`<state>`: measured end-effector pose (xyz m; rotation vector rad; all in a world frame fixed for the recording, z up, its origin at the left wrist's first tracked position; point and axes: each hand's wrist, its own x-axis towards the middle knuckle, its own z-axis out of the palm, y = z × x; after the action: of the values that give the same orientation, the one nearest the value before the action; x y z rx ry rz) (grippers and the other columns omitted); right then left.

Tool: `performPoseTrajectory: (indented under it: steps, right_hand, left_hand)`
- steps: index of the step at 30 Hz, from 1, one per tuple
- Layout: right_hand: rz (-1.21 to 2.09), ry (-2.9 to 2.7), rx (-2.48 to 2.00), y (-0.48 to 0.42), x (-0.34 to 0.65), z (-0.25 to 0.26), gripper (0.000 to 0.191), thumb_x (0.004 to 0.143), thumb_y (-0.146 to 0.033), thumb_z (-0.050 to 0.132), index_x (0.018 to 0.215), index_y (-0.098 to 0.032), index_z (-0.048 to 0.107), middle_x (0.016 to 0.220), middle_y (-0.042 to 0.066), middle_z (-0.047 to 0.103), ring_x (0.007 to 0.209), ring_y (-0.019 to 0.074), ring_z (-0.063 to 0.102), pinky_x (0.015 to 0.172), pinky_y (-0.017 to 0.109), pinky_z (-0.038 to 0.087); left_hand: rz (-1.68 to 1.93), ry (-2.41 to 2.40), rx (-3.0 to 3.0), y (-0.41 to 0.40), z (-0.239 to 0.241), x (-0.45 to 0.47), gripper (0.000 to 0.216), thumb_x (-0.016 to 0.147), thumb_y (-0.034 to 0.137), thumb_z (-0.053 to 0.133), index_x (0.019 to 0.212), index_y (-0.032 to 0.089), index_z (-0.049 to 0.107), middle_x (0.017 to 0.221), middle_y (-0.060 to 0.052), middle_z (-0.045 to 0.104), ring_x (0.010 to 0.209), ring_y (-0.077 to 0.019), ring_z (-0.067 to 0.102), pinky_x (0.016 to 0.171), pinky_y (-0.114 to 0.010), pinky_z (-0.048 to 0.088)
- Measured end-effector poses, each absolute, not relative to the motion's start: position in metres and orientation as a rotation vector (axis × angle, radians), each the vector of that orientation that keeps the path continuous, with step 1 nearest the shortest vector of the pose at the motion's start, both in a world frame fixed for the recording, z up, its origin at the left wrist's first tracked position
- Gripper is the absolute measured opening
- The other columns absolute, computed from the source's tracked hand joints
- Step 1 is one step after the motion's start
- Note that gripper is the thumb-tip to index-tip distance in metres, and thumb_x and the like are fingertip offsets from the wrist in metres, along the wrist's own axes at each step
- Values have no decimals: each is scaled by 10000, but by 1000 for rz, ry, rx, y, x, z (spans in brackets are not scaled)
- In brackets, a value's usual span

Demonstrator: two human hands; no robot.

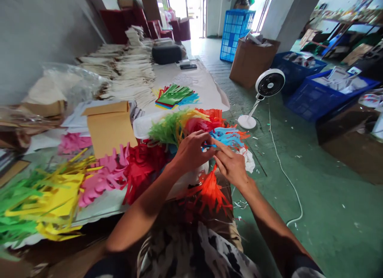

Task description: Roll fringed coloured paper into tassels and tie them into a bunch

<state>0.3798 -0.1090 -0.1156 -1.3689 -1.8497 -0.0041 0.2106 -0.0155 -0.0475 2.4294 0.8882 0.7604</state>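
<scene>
My left hand (194,149) and my right hand (232,164) meet above my lap, fingertips pinched together. Between them is a strip of blue fringed paper (229,137), its cut strands spreading to the right past the fingers. Just below my right hand hangs an orange paper tassel (212,190), gathered at the top and flared at the bottom; what holds it up is hidden. Beyond my left hand lies a bunch of green tassels (164,128), with yellow and red ones alongside. My fingers partly hide the blue paper's gathered end.
Yellow (64,194), pink (104,176) and red fringed paper (145,162) lies along the table at left. A brown envelope (109,124), a green fringed stack (176,94) and paper piles (131,70) sit farther back. A white fan (270,83) stands on the floor at right near blue crates (314,96).
</scene>
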Motion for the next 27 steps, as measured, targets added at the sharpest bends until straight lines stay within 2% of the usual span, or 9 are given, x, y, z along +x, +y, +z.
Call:
performPoseTrajectory:
  steps: [3, 7, 9, 11, 13, 17, 20, 24, 27]
  right_hand:
    - [0, -1738, -1304, -106, 377, -112, 185, 1044, -207, 570, 1117, -263, 731, 1350, 71, 746, 1149, 221, 745, 939, 358, 594]
    - [184, -1520, -1224, -107, 376, -103, 81, 1014, -262, 658, 987, -262, 735, 1074, 46, 783, 1094, 219, 733, 879, 356, 568]
    - [321, -1459, -1175, -108, 377, -99, 110, 999, -283, 683, 903, -255, 729, 943, 28, 768, 1039, 218, 727, 855, 354, 548]
    - [486, -1421, -1126, -109, 378, -96, 127, 981, -308, 709, 872, -248, 735, 915, 20, 754, 972, 204, 711, 841, 343, 530]
    - [672, -1360, -1098, -110, 380, -96, 143, 952, -362, 750, 870, -245, 752, 907, 14, 736, 840, 169, 670, 750, 306, 504]
    - [1038, -1150, -1050, -110, 381, -101, 288, 866, -501, 819, 815, -227, 742, 812, 2, 669, 532, 84, 415, 464, 242, 287]
    - [1190, -1009, -1010, -109, 379, -104, 364, 788, -558, 864, 799, -222, 725, 846, 5, 674, 471, 50, 289, 408, 228, 172]
    - [1186, -996, -1053, -107, 378, -107, 415, 760, -612, 864, 800, -225, 720, 889, 15, 707, 458, 46, 275, 394, 225, 180]
    - [1031, -1152, -1106, -105, 378, -109, 322, 827, -550, 834, 834, -238, 752, 883, 18, 727, 540, 92, 458, 465, 237, 348]
  left_hand:
    - [871, 778, 2164, -14, -53, 212, 60, 834, 211, 712, 857, 194, 658, 839, 11, 678, 740, -128, 588, 714, -269, 448]
    - [969, 642, 1797, -19, -62, 221, 170, 861, 317, 750, 972, 194, 716, 876, 2, 710, 768, -121, 623, 712, -239, 482]
    - [992, 629, 1706, -22, -64, 224, 179, 844, 341, 783, 923, 187, 737, 868, -5, 717, 761, -120, 620, 694, -235, 479]
    - [1003, 622, 1626, -22, -66, 225, 210, 811, 365, 827, 847, 178, 740, 839, -9, 722, 746, -123, 620, 683, -239, 486]
    - [975, 599, 1536, -21, -68, 224, 265, 766, 398, 877, 814, 171, 749, 816, -13, 730, 723, -127, 627, 667, -245, 501]
    - [955, 567, 1410, -18, -74, 221, 316, 683, 419, 946, 794, 174, 781, 781, -13, 744, 684, -127, 641, 644, -247, 526]
    - [953, 574, 1374, -18, -78, 220, 330, 683, 455, 946, 813, 186, 805, 774, -22, 758, 678, -138, 659, 636, -262, 552]
    - [960, 595, 1366, -17, -80, 219, 340, 700, 476, 933, 808, 181, 804, 720, -24, 753, 640, -146, 672, 616, -272, 563]
    - [987, 642, 1372, -15, -76, 216, 330, 682, 441, 948, 825, 177, 811, 683, -11, 742, 585, -125, 648, 589, -258, 552]
